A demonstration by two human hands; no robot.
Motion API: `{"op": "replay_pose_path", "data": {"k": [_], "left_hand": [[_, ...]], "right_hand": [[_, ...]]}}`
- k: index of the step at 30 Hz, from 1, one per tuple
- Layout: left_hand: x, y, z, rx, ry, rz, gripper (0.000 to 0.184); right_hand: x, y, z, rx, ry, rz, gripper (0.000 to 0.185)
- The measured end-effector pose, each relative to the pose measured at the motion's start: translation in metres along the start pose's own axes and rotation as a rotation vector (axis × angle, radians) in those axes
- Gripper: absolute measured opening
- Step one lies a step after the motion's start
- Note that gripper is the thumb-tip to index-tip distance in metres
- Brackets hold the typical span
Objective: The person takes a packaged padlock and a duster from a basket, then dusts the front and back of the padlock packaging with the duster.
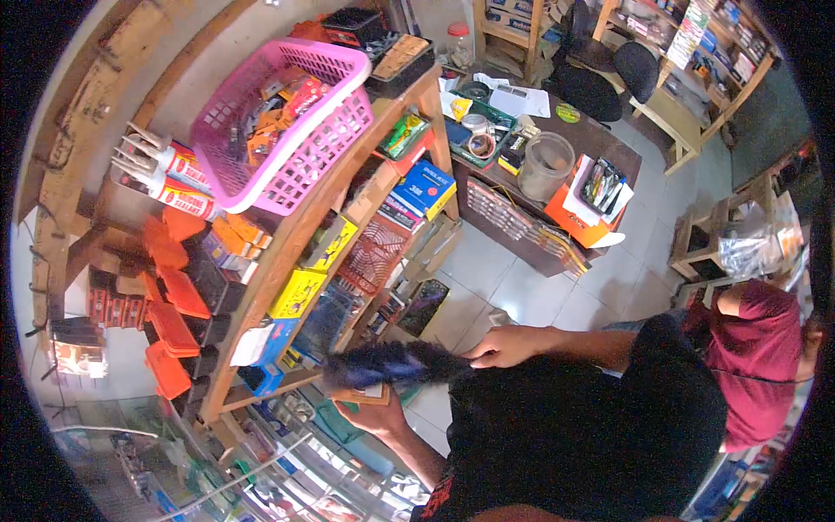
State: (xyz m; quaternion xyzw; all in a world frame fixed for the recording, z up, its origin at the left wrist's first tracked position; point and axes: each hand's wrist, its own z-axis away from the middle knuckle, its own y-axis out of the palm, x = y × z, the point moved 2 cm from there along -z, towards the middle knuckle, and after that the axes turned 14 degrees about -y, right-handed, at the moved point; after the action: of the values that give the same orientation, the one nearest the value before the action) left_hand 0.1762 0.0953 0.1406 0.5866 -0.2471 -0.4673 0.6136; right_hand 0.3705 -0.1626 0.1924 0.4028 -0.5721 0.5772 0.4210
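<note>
My right hand [504, 346] grips the handle end of a dark, fluffy duster [396, 364]. The duster's bristles stretch left in front of the shelf, close above my left hand [376, 416]. That left hand is closed around a small orange-brown box [364, 396], whose top is partly hidden by the duster. Just beyond the duster stands a wooden shelf [304, 204] with a blue box [277, 339], a yellow box [297, 293] and other cartons.
On the shelf top are a pink basket [300, 187] of small packets, sealant tubes [178, 178] and orange bins [174, 322]. A desk [622, 143] with a clear tub [546, 165] stands beyond. Glass cases [261, 470] lie below. A person in maroon [752, 374] is at right.
</note>
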Motion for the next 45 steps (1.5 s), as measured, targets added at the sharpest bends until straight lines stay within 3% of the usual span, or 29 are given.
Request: {"op": "replay_pose_path", "data": {"k": [2,3,6,8,9,12,14,15,16,18,20,21,24,25,27,30,32,34,36,38,39,42,44,45], "left_hand": [[-0.015,0.014,-0.020,-0.183,0.121,-0.205,0.054],[-0.025,0.028,-0.014,-0.103,0.112,-0.320,0.053],[-0.070,0.019,-0.010,-0.035,-0.041,-0.008,0.051],[-0.098,-0.012,-0.023,-0.122,0.059,-0.099,0.052],[-0.110,-0.019,-0.028,-0.148,0.103,-0.285,0.053],[-0.139,-0.037,-0.039,-0.366,0.175,-0.785,0.052],[-0.127,0.023,-0.029,-0.136,-0.015,-0.058,0.051],[-0.128,0.026,-0.039,-0.193,0.006,-0.094,0.053],[-0.135,-0.003,-0.049,0.093,-0.106,-0.299,0.058],[-0.138,-0.045,-0.057,-0.009,-0.131,-0.127,0.057],[-0.132,0.026,-0.060,-0.159,-0.176,0.022,0.056],[-0.139,-0.003,-0.073,-0.129,-0.199,0.061,0.056],[-0.128,0.016,-0.095,0.046,-0.270,-0.380,0.058],[-0.118,0.030,-0.091,-0.048,-0.340,-0.082,0.057],[-0.118,0.033,-0.101,0.009,-0.560,0.443,0.056],[-0.125,-0.025,-0.113,-0.214,-0.260,-0.472,0.057],[-0.120,-0.019,-0.124,-0.246,-0.145,-0.704,0.057],[-0.112,0.003,-0.125,-0.202,-0.180,-0.543,0.057],[-0.110,0.035,-0.102,-0.084,-0.344,0.001,0.056],[-0.108,0.044,-0.103,-0.061,-0.249,-0.119,0.057],[-0.109,0.050,-0.108,-0.012,-0.166,-0.246,0.057],[-0.109,0.075,-0.092,0.003,-0.066,-0.322,0.051],[-0.110,0.077,-0.090,0.072,-0.234,-0.055,0.048],[-0.112,0.053,-0.093,0.058,-0.135,-0.115,0.050]], "right_hand": [[0.006,0.007,-0.017,0.103,0.047,-0.014,0.036],[0.008,0.014,-0.027,0.066,0.078,-0.068,0.036],[0.024,0.032,-0.059,-0.118,0.095,-0.092,0.037],[0.011,0.047,-0.075,-0.114,-0.022,-0.083,0.037],[0.017,0.052,-0.083,-0.112,-0.078,-0.090,0.038],[0.032,0.052,-0.099,-0.118,0.072,-0.048,0.037],[0.030,0.063,-0.104,-0.164,-0.028,-0.076,0.033],[0.027,0.065,-0.104,-0.148,-0.075,-0.069,0.032],[0.032,0.064,-0.108,-0.131,-0.121,-0.061,0.031],[0.034,0.066,-0.106,-0.171,0.020,-0.120,0.029],[0.017,0.075,-0.100,-0.253,0.101,-0.195,0.029],[0.020,0.074,-0.098,-0.248,0.129,-0.223,0.029],[0.033,0.063,-0.091,-0.265,0.194,-0.260,0.037],[0.034,0.060,-0.087,-0.294,0.205,-0.249,0.038],[0.026,0.057,-0.082,-0.404,0.203,-0.294,0.032],[0.021,0.041,-0.078,-0.236,0.310,-0.270,0.031],[0.022,0.026,-0.085,-0.239,0.293,-0.302,0.033],[0.027,0.010,-0.089,-0.324,0.171,-0.221,0.034],[0.024,0.004,-0.088,-0.239,0.220,-0.263,0.038],[0.019,-0.005,-0.093,-0.152,0.256,-0.305,0.042],[0.032,-0.011,-0.100,-0.140,0.165,-0.306,0.045],[0.018,-0.013,-0.109,-0.202,0.185,-0.293,0.044],[0.020,-0.012,-0.114,-0.142,0.161,-0.326,0.044],[0.013,-0.011,-0.115,-0.090,0.116,-0.320,0.044]]}}
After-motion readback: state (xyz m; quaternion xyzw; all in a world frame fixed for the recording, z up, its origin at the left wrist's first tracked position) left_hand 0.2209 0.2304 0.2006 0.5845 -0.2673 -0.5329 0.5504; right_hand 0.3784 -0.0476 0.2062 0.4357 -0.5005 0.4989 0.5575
